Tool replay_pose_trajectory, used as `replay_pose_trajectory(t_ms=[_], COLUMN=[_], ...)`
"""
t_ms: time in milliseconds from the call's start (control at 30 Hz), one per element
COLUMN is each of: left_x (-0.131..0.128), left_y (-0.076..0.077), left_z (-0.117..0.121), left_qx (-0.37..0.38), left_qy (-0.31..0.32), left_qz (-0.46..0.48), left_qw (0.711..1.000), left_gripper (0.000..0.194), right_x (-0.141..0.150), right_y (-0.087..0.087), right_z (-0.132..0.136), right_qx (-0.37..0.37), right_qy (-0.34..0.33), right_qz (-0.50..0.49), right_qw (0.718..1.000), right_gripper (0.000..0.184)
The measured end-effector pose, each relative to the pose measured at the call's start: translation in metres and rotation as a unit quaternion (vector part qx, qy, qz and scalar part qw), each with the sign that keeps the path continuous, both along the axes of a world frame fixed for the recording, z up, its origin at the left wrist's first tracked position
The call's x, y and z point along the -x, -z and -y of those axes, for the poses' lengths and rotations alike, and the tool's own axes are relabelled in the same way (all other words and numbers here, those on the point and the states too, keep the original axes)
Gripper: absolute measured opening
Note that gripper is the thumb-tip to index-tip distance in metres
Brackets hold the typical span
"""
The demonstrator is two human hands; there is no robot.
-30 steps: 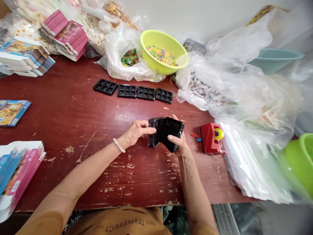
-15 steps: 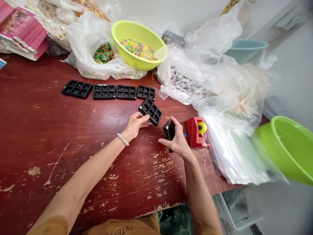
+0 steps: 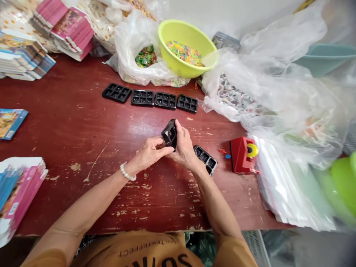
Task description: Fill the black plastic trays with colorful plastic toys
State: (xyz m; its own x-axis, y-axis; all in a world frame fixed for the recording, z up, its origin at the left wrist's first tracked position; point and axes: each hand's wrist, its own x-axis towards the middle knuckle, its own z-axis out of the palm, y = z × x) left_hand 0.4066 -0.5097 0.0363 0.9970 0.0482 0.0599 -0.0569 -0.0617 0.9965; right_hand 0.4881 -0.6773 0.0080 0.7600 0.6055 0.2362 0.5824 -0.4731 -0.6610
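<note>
Between my two hands is a black plastic compartment tray (image 3: 169, 133), tilted up off the table; whether it is a single tray or a stack I cannot tell. My left hand (image 3: 150, 155) grips its lower left side, the thumb reaching across toward the right hand. Wrapped round the right side is my right hand (image 3: 182, 146), fingers along the edge. Another black tray (image 3: 205, 159) lies on the table, partly hidden behind my right wrist. Farther back, several similar trays (image 3: 142, 97) stand in a row, their visible compartments bare.
A red tape dispenser (image 3: 243, 155) stands right, beside clear plastic bags (image 3: 280, 185). Behind are a yellow-green bowl (image 3: 187, 48) of wrapped sweets, an open bag (image 3: 125, 48) and another bag (image 3: 236, 92). Folded cartons (image 3: 25, 193) lie left on the worn red table (image 3: 83, 122).
My hands have come together on one tray; before, each held its own. One tray now lies by my right wrist. The view has turned left, showing more cartons.
</note>
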Motion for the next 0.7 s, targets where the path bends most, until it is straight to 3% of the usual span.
replay_pose_trajectory(t_ms=[67,167,267,367,433,500,567,700], left_x=[0.01,0.021,0.03,0.036,0.038,0.036,0.027,-0.007], left_y=[-0.003,-0.001,0.004,0.006,0.005,0.004,0.004,0.004], left_z=[-0.009,-0.023,-0.032,-0.039,-0.051,-0.076,-0.115,-0.218], left_qx=[-0.07,-0.071,0.041,0.151,0.188,0.216,0.234,0.257], left_qy=[-0.029,-0.035,-0.028,-0.041,-0.071,-0.129,-0.21,-0.387], left_qz=[0.024,0.0,-0.063,-0.065,-0.036,-0.002,0.029,0.077], left_qw=[0.997,0.997,0.997,0.986,0.979,0.968,0.949,0.882], left_gripper=[0.026,0.042,0.041,0.033,0.033,0.039,0.047,0.043], right_x=[0.009,0.021,0.029,0.032,0.028,0.021,0.012,0.003], right_y=[0.003,0.001,-0.005,-0.011,-0.013,-0.016,-0.019,-0.02], right_z=[-0.012,-0.027,-0.039,-0.048,-0.049,-0.046,-0.041,-0.037], right_qx=[0.027,0.028,-0.056,-0.174,-0.224,-0.236,-0.208,-0.123], right_qy=[0.008,-0.012,-0.062,-0.122,-0.103,-0.041,0.002,-0.034], right_qz=[0.008,-0.023,-0.118,-0.242,-0.293,-0.297,-0.268,-0.194], right_qw=[1.0,0.999,0.989,0.947,0.924,0.924,0.941,0.973], right_gripper=[0.139,0.15,0.153,0.142,0.133,0.132,0.14,0.137])
